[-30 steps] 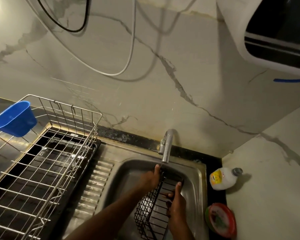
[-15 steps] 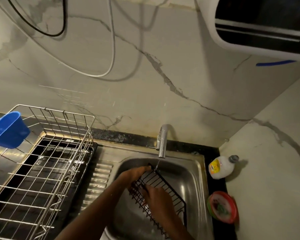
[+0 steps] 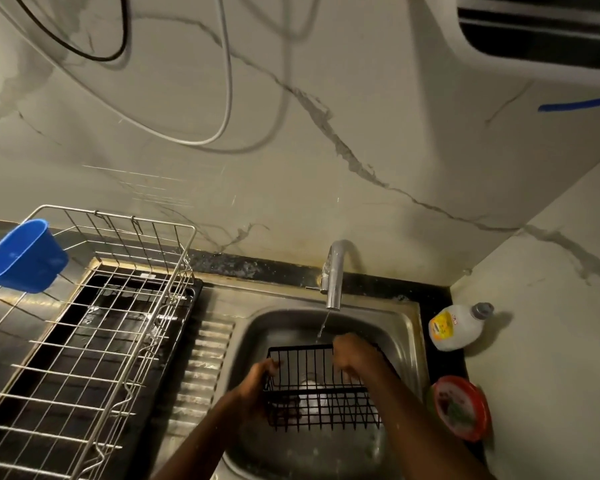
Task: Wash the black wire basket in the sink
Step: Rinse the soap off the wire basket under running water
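The black wire basket [image 3: 312,393] hangs inside the steel sink [image 3: 406,344], its open side toward me. My left hand [image 3: 257,386] grips its left edge. My right hand [image 3: 352,355] curls over its far right rim. A thin stream of water runs from the chrome tap [image 3: 335,275] and lands by my right hand at the basket's back rim. Something pale shows through the wires at the sink bottom.
A large steel dish rack [image 3: 118,341] stands left of the sink with a blue plastic cup [image 3: 23,256] hooked on it. On the right counter are a white detergent bottle [image 3: 456,327] and a red-rimmed round tub [image 3: 461,407]. Cables hang on the marble wall.
The basket has been turned from tilted on edge to squarely facing me. My right hand moved from its middle to the far right rim; my left hand shifted to the left edge.
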`<action>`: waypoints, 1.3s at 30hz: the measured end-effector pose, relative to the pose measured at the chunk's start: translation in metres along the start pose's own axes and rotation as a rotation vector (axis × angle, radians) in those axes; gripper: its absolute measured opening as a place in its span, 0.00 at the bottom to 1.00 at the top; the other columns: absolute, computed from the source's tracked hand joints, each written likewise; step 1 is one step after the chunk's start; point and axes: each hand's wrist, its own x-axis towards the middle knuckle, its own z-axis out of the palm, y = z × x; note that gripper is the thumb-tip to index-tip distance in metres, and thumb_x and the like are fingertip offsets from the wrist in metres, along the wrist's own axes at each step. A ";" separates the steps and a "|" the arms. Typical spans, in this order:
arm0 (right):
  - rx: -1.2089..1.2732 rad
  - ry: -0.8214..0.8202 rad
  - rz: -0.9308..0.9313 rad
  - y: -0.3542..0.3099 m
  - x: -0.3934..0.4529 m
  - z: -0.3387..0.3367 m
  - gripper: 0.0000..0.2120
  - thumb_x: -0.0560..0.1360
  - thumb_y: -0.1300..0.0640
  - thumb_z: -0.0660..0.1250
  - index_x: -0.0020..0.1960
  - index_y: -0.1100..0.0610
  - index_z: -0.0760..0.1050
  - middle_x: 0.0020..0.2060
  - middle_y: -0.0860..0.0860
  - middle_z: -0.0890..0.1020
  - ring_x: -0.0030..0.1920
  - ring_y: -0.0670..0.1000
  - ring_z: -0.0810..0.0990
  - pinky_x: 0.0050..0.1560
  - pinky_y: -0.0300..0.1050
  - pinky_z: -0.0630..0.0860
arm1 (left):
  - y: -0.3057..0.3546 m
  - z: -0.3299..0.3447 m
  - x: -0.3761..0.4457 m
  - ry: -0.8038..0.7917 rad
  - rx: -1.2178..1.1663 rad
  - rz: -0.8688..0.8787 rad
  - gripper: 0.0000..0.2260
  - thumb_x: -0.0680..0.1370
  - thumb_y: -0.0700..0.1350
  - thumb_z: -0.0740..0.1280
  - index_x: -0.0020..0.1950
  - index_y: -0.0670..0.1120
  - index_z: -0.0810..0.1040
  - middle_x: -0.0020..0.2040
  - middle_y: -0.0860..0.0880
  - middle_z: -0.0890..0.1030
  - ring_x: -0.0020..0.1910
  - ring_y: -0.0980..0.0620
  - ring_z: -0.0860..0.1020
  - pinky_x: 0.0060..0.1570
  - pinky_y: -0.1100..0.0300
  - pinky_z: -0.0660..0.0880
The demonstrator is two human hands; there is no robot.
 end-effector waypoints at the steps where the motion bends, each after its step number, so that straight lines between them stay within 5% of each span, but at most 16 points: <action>1: -0.012 0.034 -0.011 -0.009 0.007 -0.004 0.04 0.80 0.55 0.66 0.48 0.54 0.77 0.41 0.50 0.80 0.41 0.49 0.82 0.39 0.41 0.77 | 0.004 0.001 0.003 0.008 -0.042 0.011 0.24 0.73 0.50 0.62 0.69 0.55 0.78 0.73 0.39 0.68 0.65 0.31 0.76 0.64 0.34 0.76; 6: -0.138 0.144 -0.207 -0.041 0.028 -0.032 0.13 0.78 0.48 0.65 0.56 0.55 0.77 0.51 0.54 0.79 0.50 0.55 0.81 0.44 0.47 0.76 | 0.037 0.002 0.001 0.111 -0.174 0.012 0.24 0.70 0.44 0.59 0.65 0.46 0.79 0.60 0.34 0.79 0.51 0.35 0.78 0.59 0.38 0.77; 10: -0.070 0.021 -0.398 -0.066 0.040 -0.032 0.11 0.78 0.49 0.65 0.46 0.56 0.81 0.40 0.51 0.80 0.40 0.50 0.79 0.44 0.48 0.79 | 0.041 0.006 0.015 0.112 -0.099 0.032 0.21 0.78 0.48 0.59 0.66 0.43 0.80 0.55 0.36 0.83 0.56 0.36 0.80 0.59 0.43 0.79; 13: 0.067 -0.122 -0.542 -0.081 0.037 -0.027 0.05 0.76 0.56 0.68 0.45 0.56 0.81 0.43 0.52 0.84 0.44 0.51 0.82 0.49 0.51 0.81 | 0.041 0.024 0.017 0.078 -0.039 0.089 0.19 0.83 0.48 0.57 0.66 0.39 0.80 0.56 0.37 0.83 0.56 0.39 0.82 0.55 0.43 0.80; 16: 0.273 -0.245 -0.498 -0.056 0.042 -0.038 0.07 0.79 0.56 0.67 0.54 0.56 0.83 0.47 0.52 0.86 0.46 0.49 0.85 0.51 0.46 0.82 | 0.040 0.031 0.014 0.003 -0.086 0.067 0.19 0.85 0.52 0.54 0.64 0.47 0.80 0.58 0.36 0.82 0.55 0.39 0.82 0.48 0.45 0.81; 19: 0.378 -0.372 -0.323 -0.015 0.045 -0.050 0.09 0.80 0.57 0.66 0.58 0.56 0.82 0.53 0.49 0.86 0.51 0.48 0.86 0.57 0.46 0.82 | 0.039 0.024 0.015 -0.034 -0.123 0.052 0.16 0.84 0.52 0.55 0.68 0.55 0.76 0.60 0.36 0.79 0.56 0.35 0.81 0.51 0.41 0.82; 24: 0.270 0.029 -0.055 0.011 0.035 -0.057 0.05 0.75 0.54 0.73 0.48 0.54 0.85 0.41 0.50 0.87 0.44 0.50 0.87 0.50 0.46 0.84 | 0.034 0.016 0.022 -0.048 -0.206 0.040 0.19 0.82 0.50 0.57 0.71 0.57 0.74 0.63 0.34 0.77 0.57 0.29 0.81 0.57 0.31 0.79; 28: 0.046 0.259 -0.048 -0.026 0.026 -0.034 0.07 0.78 0.54 0.67 0.53 0.55 0.78 0.48 0.54 0.82 0.49 0.54 0.82 0.46 0.33 0.77 | 0.033 0.019 0.019 -0.043 -0.175 0.020 0.16 0.82 0.54 0.58 0.69 0.59 0.75 0.62 0.32 0.79 0.56 0.30 0.83 0.53 0.35 0.82; 29: -0.077 0.249 -0.149 -0.041 0.025 -0.029 0.08 0.79 0.55 0.65 0.55 0.58 0.79 0.51 0.56 0.82 0.51 0.56 0.82 0.48 0.31 0.76 | 0.030 0.018 0.022 -0.036 -0.158 0.031 0.16 0.83 0.56 0.57 0.69 0.60 0.74 0.62 0.33 0.80 0.55 0.30 0.83 0.54 0.35 0.82; 31: -0.236 0.208 -0.332 -0.068 0.020 -0.026 0.09 0.80 0.57 0.64 0.55 0.59 0.80 0.50 0.57 0.83 0.49 0.56 0.83 0.51 0.44 0.82 | 0.028 0.018 0.023 -0.023 -0.116 0.057 0.17 0.83 0.57 0.57 0.69 0.57 0.76 0.60 0.34 0.82 0.56 0.33 0.84 0.53 0.35 0.82; 33: -0.164 0.107 -0.482 -0.087 0.016 -0.026 0.09 0.79 0.55 0.65 0.49 0.58 0.82 0.43 0.56 0.83 0.42 0.54 0.83 0.47 0.54 0.83 | 0.026 0.018 0.023 0.008 -0.072 0.066 0.20 0.83 0.58 0.56 0.67 0.51 0.79 0.57 0.36 0.85 0.54 0.37 0.86 0.51 0.39 0.84; 36: 0.028 0.020 -0.598 -0.086 0.013 -0.028 0.05 0.78 0.54 0.68 0.46 0.52 0.82 0.40 0.48 0.83 0.40 0.46 0.81 0.46 0.48 0.82 | 0.025 0.017 0.018 0.024 -0.040 0.122 0.20 0.85 0.56 0.55 0.66 0.50 0.80 0.57 0.39 0.85 0.53 0.41 0.86 0.43 0.47 0.84; 39: 0.164 -0.059 -0.510 -0.048 0.015 -0.039 0.05 0.79 0.50 0.67 0.50 0.47 0.82 0.43 0.45 0.85 0.43 0.40 0.83 0.49 0.40 0.80 | 0.022 0.005 0.014 0.017 -0.116 0.163 0.17 0.85 0.53 0.54 0.68 0.57 0.77 0.62 0.38 0.81 0.57 0.38 0.83 0.42 0.45 0.83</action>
